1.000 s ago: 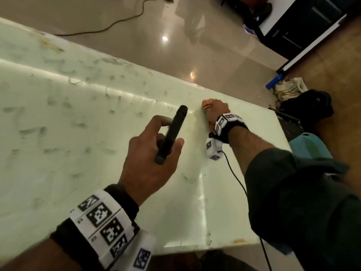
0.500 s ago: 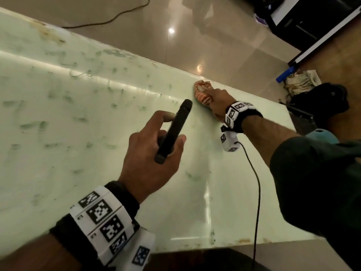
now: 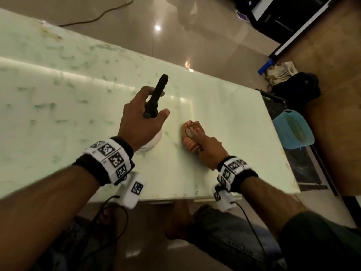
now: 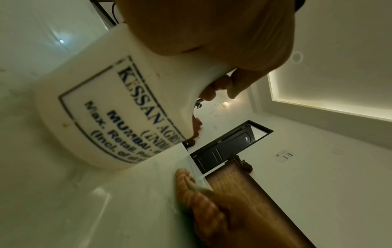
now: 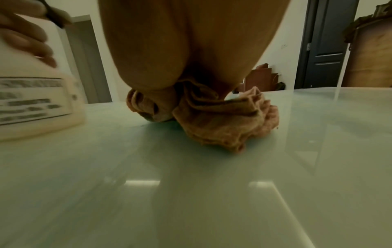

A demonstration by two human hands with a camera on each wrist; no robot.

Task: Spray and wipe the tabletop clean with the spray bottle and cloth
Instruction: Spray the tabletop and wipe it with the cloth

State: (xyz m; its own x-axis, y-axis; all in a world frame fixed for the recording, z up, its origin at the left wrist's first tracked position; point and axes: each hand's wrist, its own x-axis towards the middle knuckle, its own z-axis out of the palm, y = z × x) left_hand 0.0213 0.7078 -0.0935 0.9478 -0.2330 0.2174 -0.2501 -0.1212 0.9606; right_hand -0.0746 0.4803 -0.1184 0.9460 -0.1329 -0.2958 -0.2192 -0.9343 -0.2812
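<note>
Gripping the white plastic spray bottle (image 3: 151, 142) by its black trigger head (image 3: 156, 96), the left hand (image 3: 139, 124) has fingers curled round the neck and thumb out to the side; the bottle's base sits low over the pale green glossy desk (image 3: 58, 98), contact unclear. Just right of the bottle, the right hand (image 3: 209, 151) presses a bunched orange-pink cloth (image 3: 190, 136) onto the desk, fingers (image 3: 190, 132) curled into its folds. The cloth lies near the desk's front edge. Right of the desk, a light blue plastic tub (image 3: 293, 132) stands on the floor.
</note>
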